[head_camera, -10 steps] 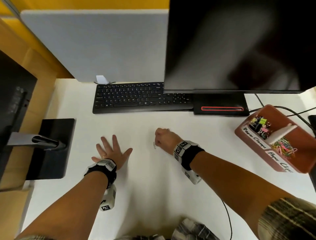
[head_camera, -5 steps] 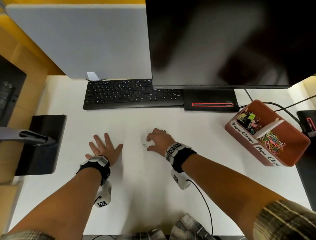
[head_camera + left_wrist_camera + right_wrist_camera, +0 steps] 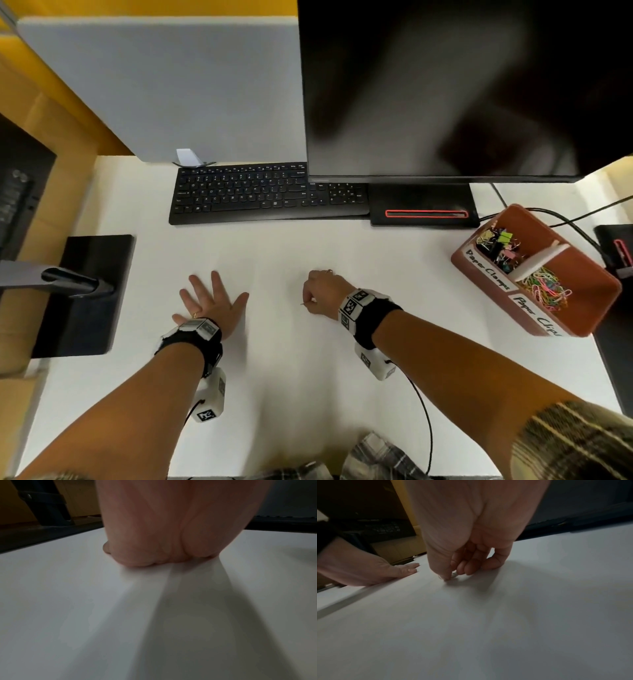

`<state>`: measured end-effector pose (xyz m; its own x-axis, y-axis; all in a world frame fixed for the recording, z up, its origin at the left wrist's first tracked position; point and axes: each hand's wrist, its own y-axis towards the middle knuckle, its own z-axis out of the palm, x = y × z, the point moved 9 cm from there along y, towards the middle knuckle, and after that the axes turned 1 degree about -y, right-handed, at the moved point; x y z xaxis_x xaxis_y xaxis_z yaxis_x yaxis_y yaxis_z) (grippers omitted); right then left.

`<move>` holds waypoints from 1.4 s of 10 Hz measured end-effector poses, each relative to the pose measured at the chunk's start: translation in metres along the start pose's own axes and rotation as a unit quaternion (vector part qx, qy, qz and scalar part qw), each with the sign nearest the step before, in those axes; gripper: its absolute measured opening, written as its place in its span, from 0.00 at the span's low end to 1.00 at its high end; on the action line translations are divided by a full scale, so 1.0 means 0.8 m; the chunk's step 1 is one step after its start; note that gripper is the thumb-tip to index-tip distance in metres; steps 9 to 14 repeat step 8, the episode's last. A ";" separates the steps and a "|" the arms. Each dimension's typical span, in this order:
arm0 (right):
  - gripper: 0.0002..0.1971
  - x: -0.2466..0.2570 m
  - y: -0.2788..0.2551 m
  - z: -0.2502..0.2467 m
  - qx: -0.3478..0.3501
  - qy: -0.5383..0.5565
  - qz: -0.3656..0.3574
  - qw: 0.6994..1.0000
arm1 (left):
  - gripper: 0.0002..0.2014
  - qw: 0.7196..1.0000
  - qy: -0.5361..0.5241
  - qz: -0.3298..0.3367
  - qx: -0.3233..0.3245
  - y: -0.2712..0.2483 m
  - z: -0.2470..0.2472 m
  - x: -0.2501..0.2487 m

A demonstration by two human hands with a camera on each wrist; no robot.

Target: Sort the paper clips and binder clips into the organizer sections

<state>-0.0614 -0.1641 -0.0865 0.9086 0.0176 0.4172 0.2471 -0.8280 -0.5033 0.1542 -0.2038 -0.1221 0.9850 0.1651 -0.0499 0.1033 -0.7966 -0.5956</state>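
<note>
A small silver paper clip (image 3: 305,303) lies on the white desk, and my right hand (image 3: 320,291) pinches it between thumb and curled fingers; in the right wrist view the paper clip (image 3: 453,575) shows only as a glint under the fingertips. My left hand (image 3: 209,301) lies flat on the desk with fingers spread and holds nothing. The brown organizer (image 3: 582,274) stands at the right, with binder clips (image 3: 500,245) in its far section and coloured paper clips (image 3: 544,286) in its near one.
A black keyboard (image 3: 267,193) and a monitor (image 3: 445,85) on its stand (image 3: 423,209) sit at the back. Another monitor's black base (image 3: 85,294) lies at the left. Cables (image 3: 561,219) run behind the organizer, and a dark object (image 3: 616,250) sits at the right edge.
The right hand's fingers have closed over the paper clip, which lay in the open beside them before. The left hand stays flat in place. The head view has shifted slightly.
</note>
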 end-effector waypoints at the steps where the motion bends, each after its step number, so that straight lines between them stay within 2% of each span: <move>1: 0.10 -0.017 -0.031 0.005 0.022 0.030 0.003 0.999 | 0.38 1.000 0.007 -0.004 -0.004 -0.003 -0.002 0.000; 2: 0.09 -0.057 -0.086 -0.005 -0.014 0.091 0.021 0.996 | 0.38 1.000 0.003 -0.020 -0.019 -0.011 -0.012 -0.005; 3: 0.11 -0.118 -0.162 -0.035 -0.104 0.114 0.040 0.987 | 0.45 0.997 -0.029 -0.050 -0.050 -0.024 -0.014 -0.036; 4: 0.09 -0.176 -0.250 -0.081 -0.223 0.076 0.062 0.970 | 0.52 0.999 -0.020 -0.026 -0.038 -0.057 0.018 -0.107; 5: 0.08 -0.241 -0.334 -0.129 -0.341 0.041 0.133 0.930 | 0.50 0.996 0.006 0.087 -0.036 -0.109 0.055 -0.207; 6: 0.08 -0.315 -0.384 -0.142 -0.357 0.042 0.261 0.896 | 0.51 0.988 0.037 0.149 0.007 -0.157 0.092 -0.275; 7: 0.11 -0.353 -0.397 -0.124 -0.298 0.040 0.332 0.894 | 0.53 0.992 0.036 0.119 0.011 -0.166 0.105 -0.288; 8: 0.14 -0.364 -0.393 -0.112 -0.284 0.020 0.328 0.901 | 0.53 0.993 0.038 0.113 -0.007 -0.170 0.098 -0.291; 14: 0.14 -0.364 -0.393 -0.112 -0.284 0.020 0.328 0.901 | 0.53 0.993 0.038 0.113 -0.007 -0.170 0.098 -0.291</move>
